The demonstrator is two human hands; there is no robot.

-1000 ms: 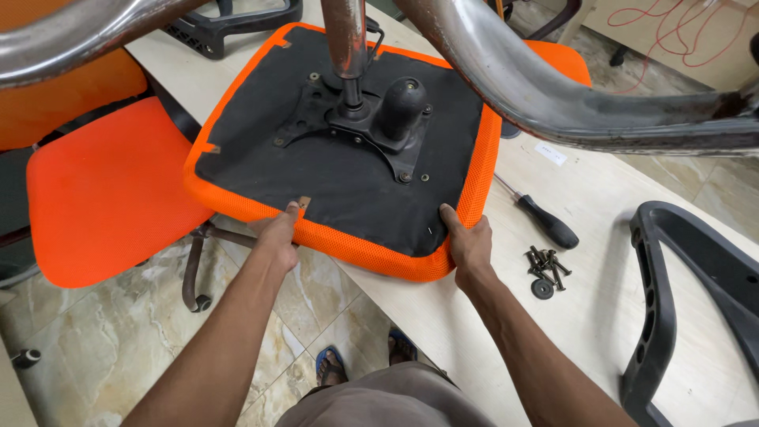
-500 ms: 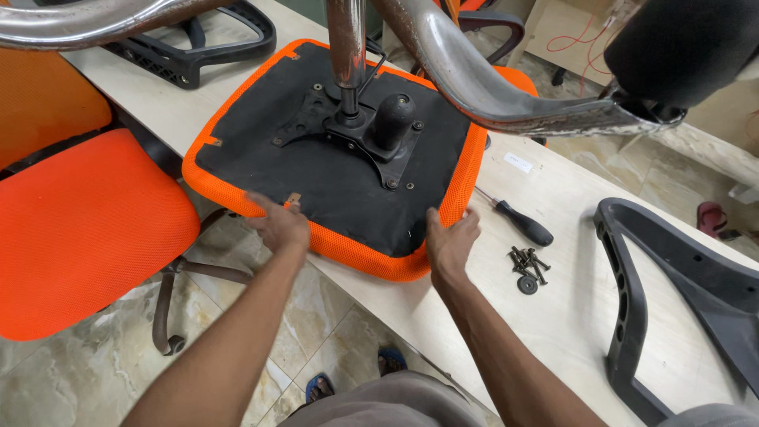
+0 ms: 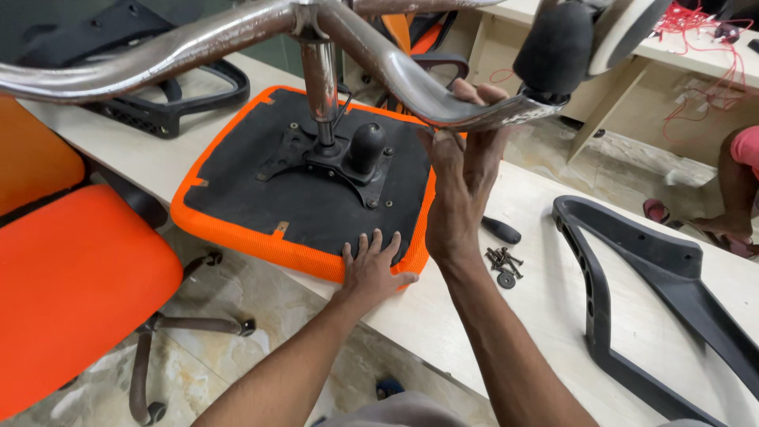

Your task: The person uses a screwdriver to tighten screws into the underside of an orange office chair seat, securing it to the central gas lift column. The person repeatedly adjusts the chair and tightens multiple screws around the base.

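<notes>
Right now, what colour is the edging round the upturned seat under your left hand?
Orange, round a black underside; the seat edging shows best in the head view.

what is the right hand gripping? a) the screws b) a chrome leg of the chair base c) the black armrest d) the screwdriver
b: the right hand wraps a chrome leg of the chair base, while the left hand lies flat on the upturned seat.

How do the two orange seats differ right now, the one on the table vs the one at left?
The seat on the table lies upside down, black underside and metal base up; the seat at left is upright on its own legs on the floor. The left hand presses flat on the table seat; nothing touches the left seat. Both have orange mesh fabric.
</notes>
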